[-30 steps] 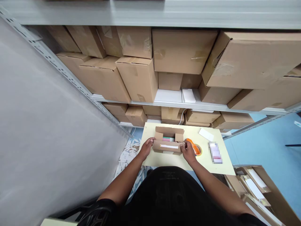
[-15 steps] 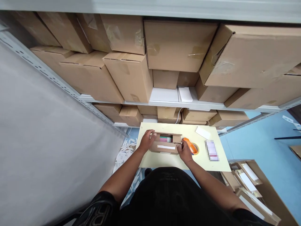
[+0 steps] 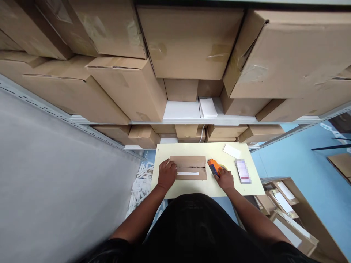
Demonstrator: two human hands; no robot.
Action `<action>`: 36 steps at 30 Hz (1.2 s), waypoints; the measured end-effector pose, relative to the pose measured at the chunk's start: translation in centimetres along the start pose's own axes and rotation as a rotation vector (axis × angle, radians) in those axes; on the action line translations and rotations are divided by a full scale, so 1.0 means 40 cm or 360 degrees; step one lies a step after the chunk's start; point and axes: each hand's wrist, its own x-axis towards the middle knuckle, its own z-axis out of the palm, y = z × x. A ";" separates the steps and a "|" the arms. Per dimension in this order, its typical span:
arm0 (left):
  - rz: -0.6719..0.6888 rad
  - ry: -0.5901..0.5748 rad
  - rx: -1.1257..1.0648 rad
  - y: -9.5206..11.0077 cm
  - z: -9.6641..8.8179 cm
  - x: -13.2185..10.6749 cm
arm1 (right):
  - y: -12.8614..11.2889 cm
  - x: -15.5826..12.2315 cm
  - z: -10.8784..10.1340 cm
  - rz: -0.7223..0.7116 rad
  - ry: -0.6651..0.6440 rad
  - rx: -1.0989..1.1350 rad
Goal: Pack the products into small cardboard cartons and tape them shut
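A small cardboard box (image 3: 189,162) lies on the pale yellow tabletop (image 3: 186,188), its long top flaps folded down and meeting at a seam. One flap bears a white label strip. My left hand (image 3: 167,174) is closed around the box's left end, the fingers over its edge. To the right of the box, my right hand (image 3: 225,179) grips an orange tape dispenser (image 3: 214,166) with a dark front part. The hand partly hides the dispenser's tape roll. What is inside the box is hidden under the flaps.
A white card (image 3: 231,150) and a small pale packet (image 3: 242,171), blurred out, lie on the table's right side. Shelves of cardboard boxes (image 3: 192,44) rise behind. At lower right stands a large open carton (image 3: 323,223) holding labelled boxes. Paper strips (image 3: 141,184) litter the floor at left.
The box's flaps have come down over the coloured contents. My right hand has left the box and taken hold of the tape dispenser. My left hand stays at the box's left end.
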 end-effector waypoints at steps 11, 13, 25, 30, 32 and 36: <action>-0.0189 -0.0244 0.0061 0.050 0.052 0.018 | -0.066 0.052 0.066 0.0205 -0.0292 -0.0486; -0.0136 -0.0220 0.0059 0.051 0.049 0.017 | -0.063 0.055 0.064 0.0195 -0.0284 -0.0474; 0.0203 -0.0291 -0.0078 0.042 0.047 0.003 | -0.140 0.020 -0.222 0.0313 -0.0117 0.0690; 0.0084 -0.0253 -0.0231 0.053 0.008 0.016 | -0.330 0.018 -0.301 -0.0118 -0.0417 0.0770; -0.0163 -0.0216 -0.0594 0.049 -0.009 0.025 | -0.402 0.031 -0.277 -0.0245 -0.0561 0.0720; -0.0726 -0.0189 -0.1441 0.035 -0.045 0.045 | -0.481 0.055 -0.199 -0.0434 -0.0757 0.0593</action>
